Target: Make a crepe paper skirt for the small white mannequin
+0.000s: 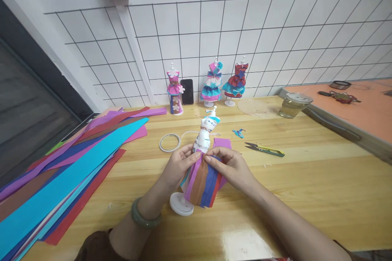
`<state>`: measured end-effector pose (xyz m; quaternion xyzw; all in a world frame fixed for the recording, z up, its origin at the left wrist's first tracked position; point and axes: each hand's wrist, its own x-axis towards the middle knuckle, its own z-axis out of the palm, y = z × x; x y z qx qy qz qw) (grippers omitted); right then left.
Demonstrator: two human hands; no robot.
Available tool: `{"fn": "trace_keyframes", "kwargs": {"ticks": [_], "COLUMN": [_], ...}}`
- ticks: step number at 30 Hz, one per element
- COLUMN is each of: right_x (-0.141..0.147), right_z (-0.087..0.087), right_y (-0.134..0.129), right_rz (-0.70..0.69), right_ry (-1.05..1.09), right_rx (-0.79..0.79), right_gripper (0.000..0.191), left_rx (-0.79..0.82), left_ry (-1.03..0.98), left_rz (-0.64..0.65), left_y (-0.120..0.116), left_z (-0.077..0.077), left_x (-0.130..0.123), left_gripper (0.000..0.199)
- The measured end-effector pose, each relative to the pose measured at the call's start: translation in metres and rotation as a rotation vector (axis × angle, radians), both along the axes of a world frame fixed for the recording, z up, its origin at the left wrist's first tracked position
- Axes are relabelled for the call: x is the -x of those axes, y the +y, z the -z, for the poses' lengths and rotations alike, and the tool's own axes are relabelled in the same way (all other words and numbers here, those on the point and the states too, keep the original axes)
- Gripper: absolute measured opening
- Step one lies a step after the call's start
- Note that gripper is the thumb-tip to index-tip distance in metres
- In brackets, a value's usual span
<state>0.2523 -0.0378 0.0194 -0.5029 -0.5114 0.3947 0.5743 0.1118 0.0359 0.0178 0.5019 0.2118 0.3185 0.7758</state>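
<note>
A small white mannequin (203,136) on a round white base (181,204) leans a little to the right in front of me. Strips of purple, brown, blue and red paper form a skirt (200,181) hanging from its waist. My left hand (180,166) pinches the top of the skirt at the left of the waist, thumb in front. On the right side, my right hand (228,166) pinches the gathered upper edge. Behind the right fingers lies a purple paper piece (222,142). The mannequin's chest carries a bit of blue trim.
Long coloured paper strips (92,151) spread over the left side. A tape roll (169,142), snips (265,149) and a blue scrap (239,133) lie beyond my hands. Three dressed mannequins (211,83), a phone (187,91) and a lidded cup (294,105) stand farther back.
</note>
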Motion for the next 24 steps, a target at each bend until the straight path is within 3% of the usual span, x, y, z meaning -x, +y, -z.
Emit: {"fn": "trace_keyframes", "kwargs": {"ticks": [24], "right_x": [0.0024], "right_z": [0.0017], "right_y": [0.0017], "right_rz": [0.058], "right_ry": [-0.012], "right_rx": [-0.048], "right_gripper": [0.019], "left_rx": [0.053], "left_ry": [-0.029], "left_rz": [0.017], "left_y": [-0.0057], "left_z": [-0.0039], "left_x": [-0.0007], "left_gripper": [0.031]}}
